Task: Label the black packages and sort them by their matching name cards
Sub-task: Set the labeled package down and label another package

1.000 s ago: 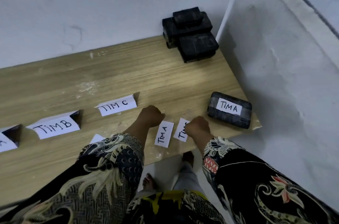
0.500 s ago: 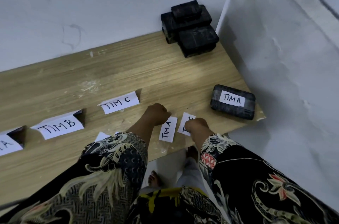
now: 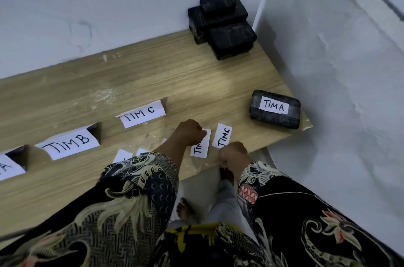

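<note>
Several unlabelled black packages (image 3: 220, 24) are stacked in the table's far right corner. One black package (image 3: 294, 122) lies near the right edge, with a white "TIM A" label (image 3: 273, 106) on it. Folded name cards stand in a row: "TIM C" (image 3: 142, 113), "TIM B" (image 3: 68, 143) and one ending in "A" (image 3: 8, 168). My left hand (image 3: 189, 133) is curled over the upper end of a loose "TIM A" slip (image 3: 200, 148). My right hand (image 3: 232, 152) is curled at the table's front edge, just below a loose "TIM C" slip (image 3: 224, 136).
The wooden table (image 3: 196, 83) fits into a corner between white walls (image 3: 328, 70). More paper slips (image 3: 122, 155) lie partly hidden behind my left sleeve. My bare foot (image 3: 183, 210) shows on the floor below the table edge.
My right hand drew back off the "TIM C" slip toward the table edge, and the slip's writing now shows in full. My left hand moved onto the top of the "TIM A" slip.
</note>
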